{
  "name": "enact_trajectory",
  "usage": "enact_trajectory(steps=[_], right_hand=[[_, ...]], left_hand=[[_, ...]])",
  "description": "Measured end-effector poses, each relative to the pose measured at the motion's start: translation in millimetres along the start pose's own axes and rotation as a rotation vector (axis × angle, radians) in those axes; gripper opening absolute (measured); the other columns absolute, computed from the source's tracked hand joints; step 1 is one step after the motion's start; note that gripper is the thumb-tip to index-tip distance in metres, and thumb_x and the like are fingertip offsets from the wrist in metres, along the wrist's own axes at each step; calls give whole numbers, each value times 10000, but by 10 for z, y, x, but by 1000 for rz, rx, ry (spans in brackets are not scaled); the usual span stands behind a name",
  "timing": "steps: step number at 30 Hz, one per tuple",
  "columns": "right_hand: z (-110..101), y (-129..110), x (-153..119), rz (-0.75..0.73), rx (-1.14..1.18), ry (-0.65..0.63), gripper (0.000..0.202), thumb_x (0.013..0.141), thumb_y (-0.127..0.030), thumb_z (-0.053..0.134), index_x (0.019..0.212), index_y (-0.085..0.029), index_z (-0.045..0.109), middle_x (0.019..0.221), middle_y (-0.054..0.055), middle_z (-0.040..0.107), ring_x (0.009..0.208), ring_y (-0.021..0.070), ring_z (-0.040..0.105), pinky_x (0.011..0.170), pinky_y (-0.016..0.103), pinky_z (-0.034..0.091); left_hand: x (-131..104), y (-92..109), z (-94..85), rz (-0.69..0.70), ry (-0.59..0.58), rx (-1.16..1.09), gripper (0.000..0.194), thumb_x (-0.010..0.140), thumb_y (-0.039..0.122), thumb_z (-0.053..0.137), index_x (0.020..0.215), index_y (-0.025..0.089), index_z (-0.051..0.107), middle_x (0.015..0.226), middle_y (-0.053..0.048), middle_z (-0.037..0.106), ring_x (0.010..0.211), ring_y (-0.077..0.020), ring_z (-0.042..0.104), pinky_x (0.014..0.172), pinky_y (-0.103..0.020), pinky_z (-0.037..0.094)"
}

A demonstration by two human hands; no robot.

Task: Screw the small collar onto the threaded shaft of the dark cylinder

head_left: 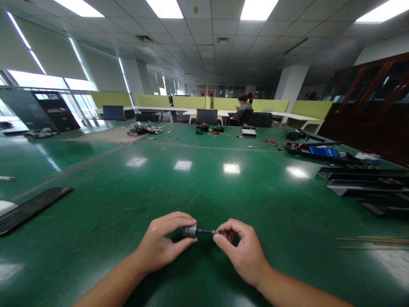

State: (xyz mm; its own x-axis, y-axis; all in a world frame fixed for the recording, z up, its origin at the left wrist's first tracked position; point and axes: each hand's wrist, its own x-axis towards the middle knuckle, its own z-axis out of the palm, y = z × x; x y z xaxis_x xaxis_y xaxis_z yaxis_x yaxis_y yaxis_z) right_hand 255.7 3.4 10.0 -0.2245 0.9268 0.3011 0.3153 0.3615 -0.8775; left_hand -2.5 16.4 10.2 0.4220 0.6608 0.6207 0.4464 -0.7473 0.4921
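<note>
Our left hand [159, 245], part-open, clasps the cylinder [190, 231]; our right hand [247, 251], nearly closed, pinches the shaft [205, 231] opposite, presumably keeping both aligned.

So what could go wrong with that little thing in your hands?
The thick grey cylinder could slip, because the left hand pinches only its sides.
The thin dark shaft might tilt if the right hand moves unevenly.
If dropped, the round piece might roll across the shiny green table.
</note>
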Motion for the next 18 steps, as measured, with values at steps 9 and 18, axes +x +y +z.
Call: enact_trajectory(steps=[9,18], right_hand=[[-25,36,-41,-13,166,-3,271,903,-370,685,737,-157,658,668,6,572,653,159,528,634,282,417],[51,98,-30,88,355,-98,519,1038,-525,468,680,-166,576,615,4,538,595,145,542,602,270,436]], left_hand=[[13,-13,-14,-117,43,89,323,839,259,786,1133,244,654,1080,-38,710,1011,-174,676,900,-307,553],[-265,-399,-780,-575,366,158,472,964,494,570,1344,214,577,1243,-85,711,1126,-235,697,987,-368,572]])
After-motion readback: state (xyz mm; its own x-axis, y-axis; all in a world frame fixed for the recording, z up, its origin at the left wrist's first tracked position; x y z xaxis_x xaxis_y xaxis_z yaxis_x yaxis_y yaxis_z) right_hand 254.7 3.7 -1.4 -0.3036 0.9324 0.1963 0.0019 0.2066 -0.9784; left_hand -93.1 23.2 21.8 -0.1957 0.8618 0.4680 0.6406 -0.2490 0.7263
